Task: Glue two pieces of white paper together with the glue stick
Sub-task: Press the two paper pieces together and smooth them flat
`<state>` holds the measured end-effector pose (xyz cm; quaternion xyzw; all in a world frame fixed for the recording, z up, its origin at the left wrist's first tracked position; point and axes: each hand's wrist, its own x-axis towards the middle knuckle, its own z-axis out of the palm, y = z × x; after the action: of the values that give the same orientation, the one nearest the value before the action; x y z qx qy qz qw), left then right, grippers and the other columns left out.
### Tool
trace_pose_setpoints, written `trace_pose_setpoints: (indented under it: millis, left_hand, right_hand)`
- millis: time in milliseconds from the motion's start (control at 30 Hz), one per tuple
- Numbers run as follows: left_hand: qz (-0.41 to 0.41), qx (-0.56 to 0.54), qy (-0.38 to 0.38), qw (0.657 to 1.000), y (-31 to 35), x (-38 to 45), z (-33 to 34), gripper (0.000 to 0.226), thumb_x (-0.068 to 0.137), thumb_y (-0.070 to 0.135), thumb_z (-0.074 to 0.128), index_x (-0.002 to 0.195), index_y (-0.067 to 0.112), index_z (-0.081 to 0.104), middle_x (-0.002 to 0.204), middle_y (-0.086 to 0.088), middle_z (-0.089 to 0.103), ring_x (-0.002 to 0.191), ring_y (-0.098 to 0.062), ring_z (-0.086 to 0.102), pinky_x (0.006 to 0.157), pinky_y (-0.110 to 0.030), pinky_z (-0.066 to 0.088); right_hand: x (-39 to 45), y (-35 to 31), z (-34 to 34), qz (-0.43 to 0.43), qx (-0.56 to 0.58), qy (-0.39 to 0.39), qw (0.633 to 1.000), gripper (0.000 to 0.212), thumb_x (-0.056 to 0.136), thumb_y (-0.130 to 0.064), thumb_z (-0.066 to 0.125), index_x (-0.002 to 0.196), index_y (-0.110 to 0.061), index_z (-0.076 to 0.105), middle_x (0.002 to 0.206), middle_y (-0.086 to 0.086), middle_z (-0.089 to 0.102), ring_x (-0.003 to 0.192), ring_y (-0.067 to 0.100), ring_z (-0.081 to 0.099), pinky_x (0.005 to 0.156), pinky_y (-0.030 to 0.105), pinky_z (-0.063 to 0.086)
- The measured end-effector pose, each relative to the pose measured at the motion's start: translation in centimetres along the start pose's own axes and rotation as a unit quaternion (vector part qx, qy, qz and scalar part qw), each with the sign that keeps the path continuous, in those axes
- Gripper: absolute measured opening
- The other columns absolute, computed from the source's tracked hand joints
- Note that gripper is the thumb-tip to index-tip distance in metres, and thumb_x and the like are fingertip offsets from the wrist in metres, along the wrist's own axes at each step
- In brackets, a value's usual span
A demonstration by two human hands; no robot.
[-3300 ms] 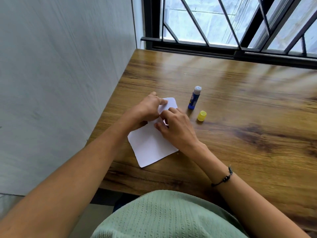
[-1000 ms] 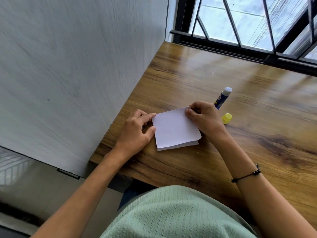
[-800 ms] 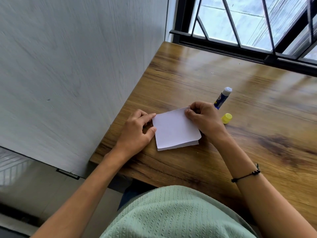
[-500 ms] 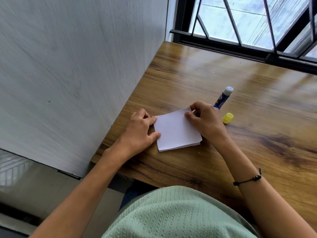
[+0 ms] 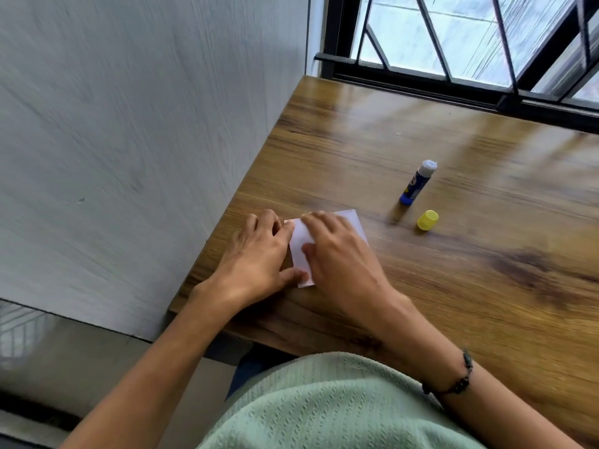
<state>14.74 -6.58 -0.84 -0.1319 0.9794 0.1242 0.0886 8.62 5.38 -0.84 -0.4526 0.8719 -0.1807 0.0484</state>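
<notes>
Item 1, white paper (image 5: 355,223): I log it lying flat near the left edge of the wooden table (image 5: 453,286), close to the front corner. Most of its surface is covered by both hands; I see its far right corner and a strip between the hands down to its near edge. Whether it is one sheet or two stacked I cannot tell from here.

Item 2, right hand (image 5: 337,254): palm down on the paper, fingers stretched and fairly flat, pressing on the sheet, thumb lying across the strip that shows. Nothing is gripped. A dark beaded bracelet (image 5: 460,380) sits on this wrist.

Item 3, left hand (image 5: 259,254): palm down at the paper's left edge, fingers extended and relaxed. The thumb tip touches the near left corner and a fingertip meets the far left corner. It holds nothing.

Item 4, glue stick (image 5: 416,183): blue body, uncapped, whitish glue exposed at the top. I record it upright on the table, beyond and to the right of the paper, apart from it.

Item 5, yellow cap (image 5: 428,219): on the table just beside the glue stick, on its near side, clear of the paper.

Item 6, surroundings: grey wall (image 5: 129,140) along the table's left; black window bars (image 5: 453,82) behind; pale green knitted top (image 5: 324,406) at the bottom of the view.
</notes>
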Motion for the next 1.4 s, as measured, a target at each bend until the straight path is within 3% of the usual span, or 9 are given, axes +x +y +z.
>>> trace_pose_setpoints:
  millis: [167,333,467,667,800,900,1000,1100,1400]
  left_hand:
    - [0.000,-0.001,0.006,1.000,-0.2,-0.2,0.2,0.069,0.083,0.034,0.058,0.141,0.023,0.021,0.133,-0.005,0.025,0.121,-0.023,0.028,0.101,-0.036,0.034]
    - [-0.003,0.013,-0.011,1.000,-0.2,0.2,0.4,0.074,0.083,0.038,0.058,0.142,0.025,0.014,0.135,-0.004,0.021,0.123,-0.023,0.027,0.103,-0.035,0.034]
    - [-0.014,0.007,-0.025,1.000,0.0,0.2,0.2,0.081,0.083,0.044,0.057,0.145,0.025,0.009,0.135,-0.005,0.020,0.123,-0.023,0.026,0.103,-0.034,0.033]
    - [-0.043,0.006,-0.037,0.998,0.1,-0.2,0.5,0.083,0.082,0.056,0.051,0.145,0.027,0.006,0.137,-0.002,0.018,0.124,-0.024,0.024,0.102,-0.036,0.032]
    - [-0.048,0.051,-0.065,0.995,0.4,-0.2,-0.2,0.080,0.084,0.052,0.051,0.145,0.024,0.009,0.139,-0.005,0.020,0.127,-0.025,0.023,0.103,-0.038,0.031]
    - [-0.030,0.131,0.005,0.991,2.0,0.3,-0.7,0.060,0.089,0.035,0.050,0.141,0.021,0.023,0.138,-0.008,0.028,0.127,-0.026,0.027,0.101,-0.039,0.030]
    - [0.045,-0.062,0.111,0.991,4.7,1.6,0.2,0.056,0.092,0.026,0.048,0.143,0.019,0.027,0.143,-0.005,0.033,0.131,-0.021,0.031,0.106,-0.030,0.026]
    - [0.114,-0.244,0.097,0.958,7.3,2.9,1.6,0.057,0.093,0.029,0.046,0.144,0.016,0.024,0.151,-0.005,0.029,0.142,-0.015,0.022,0.117,-0.028,0.018]
    - [0.103,-0.198,0.092,0.970,5.9,3.8,4.7,0.094,0.073,0.076,-0.003,0.147,0.019,0.003,0.158,0.003,0.007,0.144,-0.005,-0.004,0.115,-0.021,-0.005]
  right_hand:
    - [-0.5,-0.1,3.3,0.007,0.073,-0.035,0.997,0.053,0.095,-0.014,0.032,0.146,-0.010,0.017,0.156,0.008,0.019,0.145,0.019,0.009,0.118,0.029,0.004]
    - [-0.6,1.5,3.7,0.008,-0.016,-0.043,0.999,0.066,0.087,-0.046,0.001,0.147,-0.019,0.005,0.158,-0.001,0.004,0.144,0.009,-0.006,0.114,0.030,-0.009]
    - [0.0,2.4,3.7,0.048,-0.069,-0.054,0.995,0.071,0.086,-0.057,-0.001,0.146,-0.021,-0.006,0.157,-0.003,-0.010,0.139,0.007,-0.020,0.114,0.038,-0.012]
    - [-1.0,5.0,2.7,0.154,-0.101,-0.058,0.981,0.079,0.084,-0.067,0.003,0.145,-0.020,-0.013,0.156,-0.002,-0.015,0.142,0.010,-0.018,0.115,0.039,-0.012]
    - [-1.4,5.2,2.4,0.165,-0.099,-0.062,0.979,0.077,0.086,-0.067,0.005,0.144,-0.020,-0.014,0.156,-0.003,-0.017,0.141,0.010,-0.019,0.114,0.039,-0.014]
    - [-1.3,5.3,2.7,0.157,-0.086,-0.039,0.983,0.083,0.077,-0.068,-0.006,0.144,-0.020,-0.014,0.156,-0.003,-0.016,0.141,0.009,-0.019,0.112,0.038,-0.016]
    - [-1.4,5.2,2.5,0.153,-0.088,-0.044,0.983,0.082,0.073,-0.063,-0.009,0.144,-0.022,-0.016,0.156,-0.003,-0.019,0.139,0.008,-0.022,0.115,0.041,-0.015]
    - [-1.7,5.1,2.2,0.135,-0.114,-0.060,0.982,0.069,0.090,-0.053,0.015,0.144,-0.025,-0.018,0.156,0.000,-0.020,0.141,0.014,-0.024,0.116,0.045,-0.011]
    - [-1.5,5.1,2.1,0.140,-0.119,-0.071,0.980,0.071,0.093,-0.052,0.023,0.143,-0.026,-0.021,0.155,0.000,-0.022,0.140,0.017,-0.026,0.116,0.046,-0.011]
